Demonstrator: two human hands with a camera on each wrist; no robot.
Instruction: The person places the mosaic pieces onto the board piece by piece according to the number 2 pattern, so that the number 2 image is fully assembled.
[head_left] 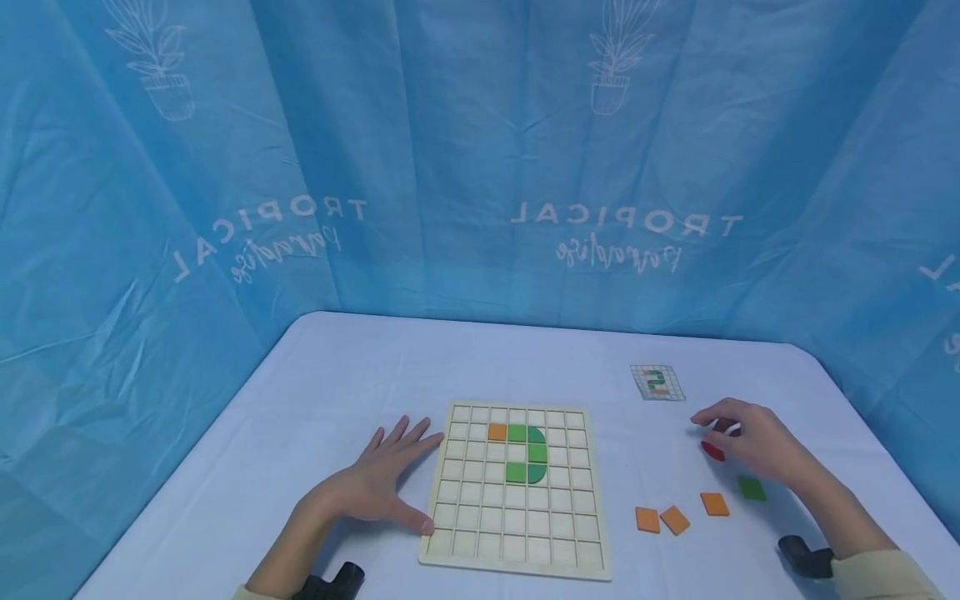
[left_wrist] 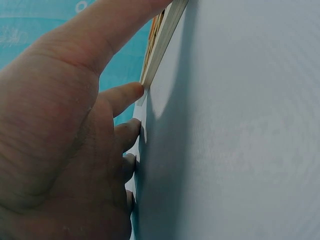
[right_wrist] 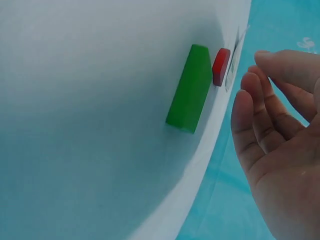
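A pale gridded board point(head_left: 558, 525) lies on the table, bearing an orange square tile point(head_left: 497, 432) and several green pieces point(head_left: 537, 453), some with a rounded side. My left hand point(head_left: 382, 483) is spread at the board's left side; its thumb and index finger touch that edge. Over on the right, my right hand point(head_left: 757, 437) hovers above a red piece point(head_left: 712, 451) with a curved edge. Its fingers point(right_wrist: 243, 112) are loosely bent and hold nothing. In the right wrist view the red piece and a green square tile point(right_wrist: 190, 90) lie on the table, apart from the fingers.
Three loose orange tiles point(head_left: 675, 521) lie between the board and my right arm. Behind them, further back, is a small pattern card point(head_left: 657, 382) printed with a grid. A blue printed curtain point(head_left: 465, 167) hangs around the white-covered table point(head_left: 360, 358).
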